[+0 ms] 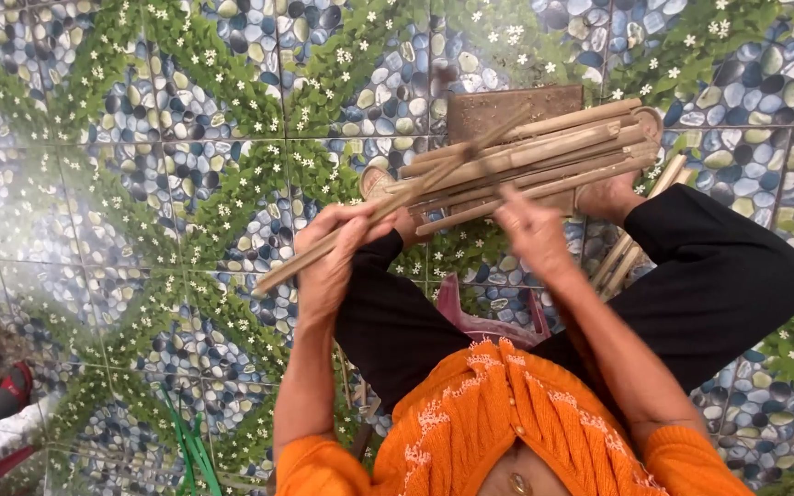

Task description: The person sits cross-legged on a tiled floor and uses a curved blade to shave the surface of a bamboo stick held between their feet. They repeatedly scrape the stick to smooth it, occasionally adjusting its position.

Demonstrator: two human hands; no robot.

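My left hand (331, 253) grips a long split bamboo strip (388, 207) that slants from lower left up to the right. My right hand (530, 230) reaches over a bundle of bamboo sticks (535, 156); its fingers are blurred and touch the bundle's lower edge. The bundle lies across a brown wooden block (480, 110) and across my feet in sandals. I sit with knees spread, in black trousers and an orange knitted top.
Patterned floor tiles (140, 184) with pebbles and green leaves lie all around. More bamboo sticks (636, 239) sit under my right leg. A pink plastic stool (493, 321) shows between my legs. Green strips (190, 450) and a red sandal (11, 386) lie at lower left.
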